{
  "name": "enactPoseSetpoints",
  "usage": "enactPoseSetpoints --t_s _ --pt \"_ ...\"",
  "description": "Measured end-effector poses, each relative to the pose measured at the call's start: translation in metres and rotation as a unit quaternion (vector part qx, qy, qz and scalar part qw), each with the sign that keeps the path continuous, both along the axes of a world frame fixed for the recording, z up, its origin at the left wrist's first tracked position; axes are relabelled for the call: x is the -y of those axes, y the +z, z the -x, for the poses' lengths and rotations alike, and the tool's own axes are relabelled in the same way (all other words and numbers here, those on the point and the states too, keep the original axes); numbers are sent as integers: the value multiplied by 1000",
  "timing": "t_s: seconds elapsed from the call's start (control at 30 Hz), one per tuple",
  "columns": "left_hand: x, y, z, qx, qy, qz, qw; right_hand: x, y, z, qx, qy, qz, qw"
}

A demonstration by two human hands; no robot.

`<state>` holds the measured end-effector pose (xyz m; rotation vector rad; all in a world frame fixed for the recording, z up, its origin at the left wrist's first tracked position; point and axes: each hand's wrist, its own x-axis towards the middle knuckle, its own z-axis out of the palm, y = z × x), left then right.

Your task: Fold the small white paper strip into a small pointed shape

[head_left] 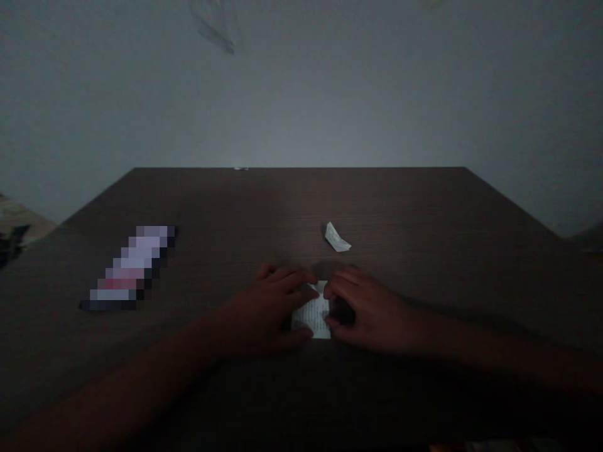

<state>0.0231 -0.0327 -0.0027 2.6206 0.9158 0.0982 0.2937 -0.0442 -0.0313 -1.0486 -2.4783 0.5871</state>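
Observation:
A small printed paper [316, 317] lies on the dark table, between my hands. My left hand [271, 307] rests over its left part, fingers on the upper area and thumb at the lower edge, holding it down. At the right edge, my right hand [372, 307] grips the sheet with curled fingers above and the thumb below. Beyond the hands lies a folded piece of printed paper [336, 239], shaped like a small boat and tipped on its side. The light is dim, and the fingers hide parts of the sheet.
To the left on the wooden table [226, 220] lies a phone [132, 263] with its screen lit and blurred. A tiny white scrap [241, 168] sits at the far table edge, against the grey wall [301, 94]. Something dark [14, 242] shows past the table's left side.

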Motion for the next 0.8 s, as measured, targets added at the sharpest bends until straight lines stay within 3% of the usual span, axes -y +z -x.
enactPoseSetpoints --t_s 0.2,0.47,0.8 --pt "-3 2 -3 -2 26 36 999 10 11 3 19 -13 11 1000" --pt "-2 3 -4 10 27 40 999 10 9 2 9 -15 34 999" --pt "-4 -2 -3 11 18 25 999 -26 -12 -3 -13 -112 -7 994"
